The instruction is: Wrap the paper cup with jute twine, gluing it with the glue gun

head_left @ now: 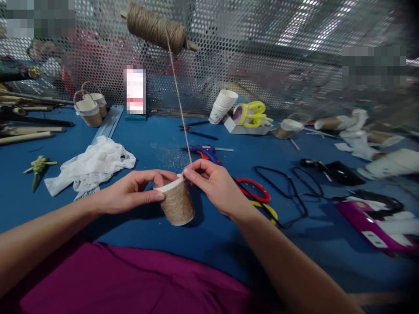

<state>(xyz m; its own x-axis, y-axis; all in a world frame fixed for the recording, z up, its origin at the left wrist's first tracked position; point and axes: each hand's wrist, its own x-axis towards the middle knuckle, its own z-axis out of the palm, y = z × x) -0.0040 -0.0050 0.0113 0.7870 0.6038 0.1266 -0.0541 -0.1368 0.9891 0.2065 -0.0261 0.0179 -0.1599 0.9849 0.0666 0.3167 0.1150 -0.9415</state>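
My left hand (144, 192) grips a paper cup (178, 203) by its rim, thumb outside and fingers inside the mouth. Brown twine is wound round most of the cup, leaving a white band at the top. My right hand (209, 181) pinches the twine (179, 98) at the right side of the rim. From there the strand runs taut up to a large spool (155, 28) mounted on a stick against the perforated metal panel. Just beyond my right hand lies a blue glue gun (204, 150), partly covered by that hand.
Scissors with red and yellow handles (255, 189) lie right of my right hand, near a black cable (294, 192). Pliers (199, 130), stacked paper cups (222, 106) and a white box (247, 126) stand behind. A white lace cloth (98, 163) and twine-wrapped baskets (89, 112) are left. A purple power strip (363, 224) sits right.
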